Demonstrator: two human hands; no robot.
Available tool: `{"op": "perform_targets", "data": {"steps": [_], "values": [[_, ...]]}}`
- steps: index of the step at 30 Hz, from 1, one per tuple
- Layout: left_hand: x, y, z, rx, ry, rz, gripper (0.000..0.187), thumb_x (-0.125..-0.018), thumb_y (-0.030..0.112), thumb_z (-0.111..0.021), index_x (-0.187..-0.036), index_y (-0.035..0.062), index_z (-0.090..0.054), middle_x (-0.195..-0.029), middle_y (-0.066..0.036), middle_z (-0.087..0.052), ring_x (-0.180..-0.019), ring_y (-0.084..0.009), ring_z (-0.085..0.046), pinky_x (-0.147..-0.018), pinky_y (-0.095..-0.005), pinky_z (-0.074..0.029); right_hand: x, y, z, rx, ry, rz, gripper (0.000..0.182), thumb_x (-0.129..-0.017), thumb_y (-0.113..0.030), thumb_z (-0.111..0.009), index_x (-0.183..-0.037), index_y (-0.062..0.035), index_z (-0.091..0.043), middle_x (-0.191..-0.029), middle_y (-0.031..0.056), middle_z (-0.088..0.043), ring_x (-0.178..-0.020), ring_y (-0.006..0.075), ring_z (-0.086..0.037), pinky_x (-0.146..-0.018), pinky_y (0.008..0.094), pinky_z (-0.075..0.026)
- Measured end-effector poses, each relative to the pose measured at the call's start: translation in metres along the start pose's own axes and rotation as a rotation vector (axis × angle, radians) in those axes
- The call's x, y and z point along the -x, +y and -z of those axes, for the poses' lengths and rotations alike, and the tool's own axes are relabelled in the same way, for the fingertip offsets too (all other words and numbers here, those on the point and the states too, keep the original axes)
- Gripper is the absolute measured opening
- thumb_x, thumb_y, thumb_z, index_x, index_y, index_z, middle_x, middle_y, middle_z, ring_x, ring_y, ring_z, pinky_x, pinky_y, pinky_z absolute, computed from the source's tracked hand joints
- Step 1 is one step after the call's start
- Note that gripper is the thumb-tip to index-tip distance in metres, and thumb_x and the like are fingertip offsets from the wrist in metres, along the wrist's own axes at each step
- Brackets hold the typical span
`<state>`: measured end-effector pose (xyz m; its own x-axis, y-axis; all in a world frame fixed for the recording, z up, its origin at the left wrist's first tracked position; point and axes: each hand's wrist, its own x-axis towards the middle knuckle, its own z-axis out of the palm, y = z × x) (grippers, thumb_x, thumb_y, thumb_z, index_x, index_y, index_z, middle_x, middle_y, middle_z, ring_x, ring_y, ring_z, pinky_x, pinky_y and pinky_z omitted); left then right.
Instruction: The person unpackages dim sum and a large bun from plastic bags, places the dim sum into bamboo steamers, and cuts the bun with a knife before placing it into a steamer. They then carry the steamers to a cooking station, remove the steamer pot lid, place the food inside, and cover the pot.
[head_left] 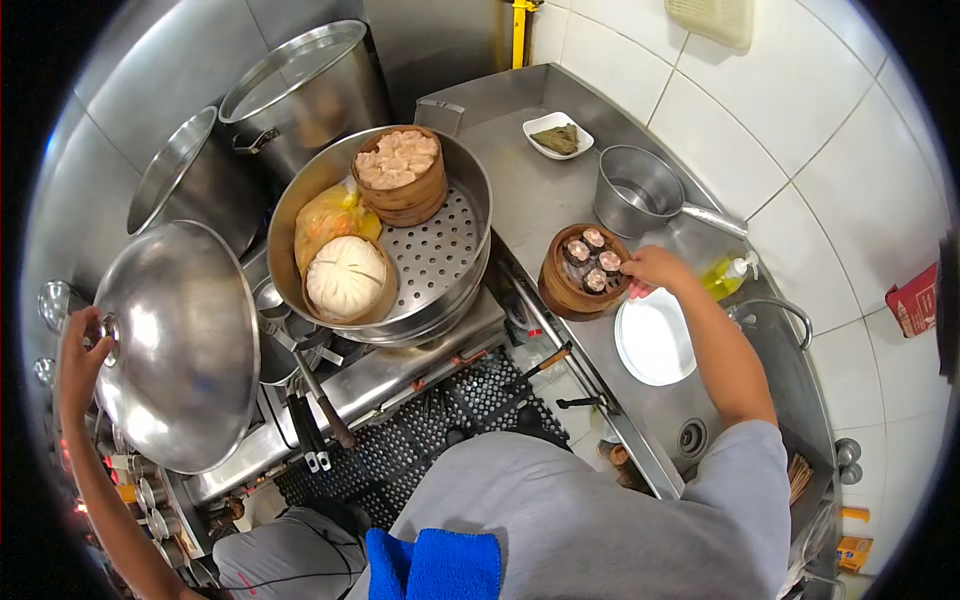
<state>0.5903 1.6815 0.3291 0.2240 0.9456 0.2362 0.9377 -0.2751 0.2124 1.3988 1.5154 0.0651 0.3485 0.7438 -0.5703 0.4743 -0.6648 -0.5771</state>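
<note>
My left hand (pixel 88 350) grips the knob of a large domed metal lid (pixel 185 340), held tilted left of the steamer. My right hand (pixel 652 270) is closed at the right rim of a bamboo basket (pixel 570 290) with several topped dumplings, on the steel counter. In the perforated steamer pot (pixel 445 255) sit a bamboo basket (pixel 410 205) of pinkish dumplings, a large white bun (pixel 345 278) in another basket, and a plastic bag (pixel 325 218) of orange and yellow food.
White plates (pixel 655 345) are beside my right hand. Behind stand a metal saucepan (pixel 635 190) and a small white dish (pixel 558 135) with a green leafy item. Two tall pots (pixel 310 90) are at the back left. A sink drain (pixel 692 437) and faucet (pixel 785 303) lie right.
</note>
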Motion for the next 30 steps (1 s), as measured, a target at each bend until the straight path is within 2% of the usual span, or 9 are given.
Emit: {"op": "perform_targets", "data": {"steps": [7, 9, 13, 16, 19, 23, 27, 29, 30], "values": [[0.004, 0.003, -0.003, 0.040, -0.029, -0.021, 0.044, -0.075, 0.003, -0.062, -0.118, 0.0015, -0.053, -0.100, -0.005, -0.055, -0.094, -0.0166, -0.054, -0.086, -0.0289, -0.043, 0.006, -0.004, 0.003, -0.054, 0.172, 0.023, 0.029, -0.084, -0.018, -0.053, -0.081, 0.0089, -0.061, -0.067, 0.0176, -0.066, -0.055, 0.0222, -0.068, -0.050, 0.0327, -0.057], [0.000, 0.000, -0.005, 0.070, -0.057, -0.039, 0.043, -0.076, 0.004, -0.062, -0.118, 0.0015, -0.053, -0.099, -0.005, -0.054, -0.092, -0.0163, -0.053, -0.085, -0.0286, -0.043, 0.028, -0.007, 0.020, -0.042, 0.228, 0.105, 0.029, -0.085, -0.019, -0.053, -0.079, 0.0084, -0.061, -0.065, 0.0165, -0.065, -0.054, 0.0214, -0.067, -0.049, 0.0320, -0.056], [0.002, 0.005, -0.012, 0.003, -0.001, 0.023, 0.041, -0.077, 0.004, -0.059, -0.118, 0.0015, -0.052, -0.096, -0.006, -0.051, -0.090, -0.0160, -0.051, -0.083, -0.0281, -0.043, 0.078, 0.006, 0.057, 0.016, 0.268, 0.094, 0.027, -0.085, -0.019, -0.054, -0.080, 0.0059, -0.062, -0.062, 0.0134, -0.064, -0.051, 0.0191, -0.065, -0.048, 0.0310, -0.055], [-0.001, -0.003, -0.013, -0.018, -0.031, 0.003, 0.041, -0.078, 0.004, -0.059, -0.119, 0.0014, -0.052, -0.098, -0.006, -0.053, -0.092, -0.0165, -0.052, -0.084, -0.0289, -0.043, 0.093, 0.048, 0.071, 0.096, 0.231, 0.030, 0.025, -0.084, -0.018, -0.054, -0.082, 0.0051, -0.063, -0.060, 0.0123, -0.063, -0.050, 0.0180, -0.065, -0.048, 0.0305, -0.055], [0.000, -0.002, -0.016, 0.083, 0.025, -0.030, 0.041, -0.079, 0.004, -0.059, -0.119, 0.0015, -0.052, -0.100, -0.006, -0.054, -0.093, -0.0166, -0.052, -0.085, -0.0296, -0.043, 0.110, 0.087, 0.071, 0.106, 0.200, -0.027, 0.023, -0.083, -0.016, -0.055, -0.082, 0.0057, -0.063, -0.060, 0.0128, -0.063, -0.050, 0.0179, -0.065, -0.047, 0.0302, -0.055], [-0.004, 0.004, -0.015, -0.018, -0.031, -0.018, 0.041, -0.079, 0.005, -0.060, -0.119, 0.0009, -0.051, -0.102, -0.006, -0.054, -0.095, -0.0166, -0.052, -0.087, -0.0298, -0.042, 0.114, 0.129, 0.060, 0.096, 0.179, -0.112, 0.022, -0.083, -0.014, -0.055, -0.083, 0.0060, -0.063, -0.062, 0.0132, -0.064, -0.051, 0.0182, -0.066, -0.047, 0.0299, -0.054], [-0.002, 0.008, -0.017, -0.009, -0.029, -0.014, 0.041, -0.079, 0.006, -0.061, -0.119, 0.0011, -0.052, -0.101, -0.006, -0.055, -0.094, -0.0166, -0.053, -0.086, -0.0294, -0.042, 0.109, 0.143, 0.053, 0.021, 0.127, -0.146, 0.021, -0.085, -0.014, -0.055, -0.087, 0.0036, -0.065, -0.066, 0.0116, -0.066, -0.053, 0.0174, -0.067, -0.047, 0.0307, -0.054], [-0.002, 0.003, -0.017, -0.020, -0.017, -0.022, 0.042, -0.080, 0.008, -0.061, -0.121, 0.0023, -0.052, -0.101, -0.004, -0.055, -0.095, -0.0153, -0.052, -0.085, -0.0287, -0.042, 0.115, 0.134, 0.058, 0.067, 0.160, -0.223, 0.022, -0.085, -0.020, -0.060, -0.092, -0.0002, -0.066, -0.072, 0.0127, -0.068, -0.062, 0.0233, -0.069, -0.057, 0.0358, -0.055], [-0.003, 0.005, -0.015, -0.017, -0.046, -0.016, 0.042, -0.080, 0.008, -0.061, -0.121, 0.0024, -0.052, -0.102, -0.004, -0.055, -0.095, -0.0151, -0.052, -0.085, -0.0288, -0.042, 0.120, 0.118, 0.056, 0.068, 0.154, -0.218, 0.022, -0.085, -0.020, -0.060, -0.092, -0.0002, -0.066, -0.072, 0.0127, -0.068, -0.062, 0.0233, -0.069, -0.057, 0.0358, -0.055]]}}
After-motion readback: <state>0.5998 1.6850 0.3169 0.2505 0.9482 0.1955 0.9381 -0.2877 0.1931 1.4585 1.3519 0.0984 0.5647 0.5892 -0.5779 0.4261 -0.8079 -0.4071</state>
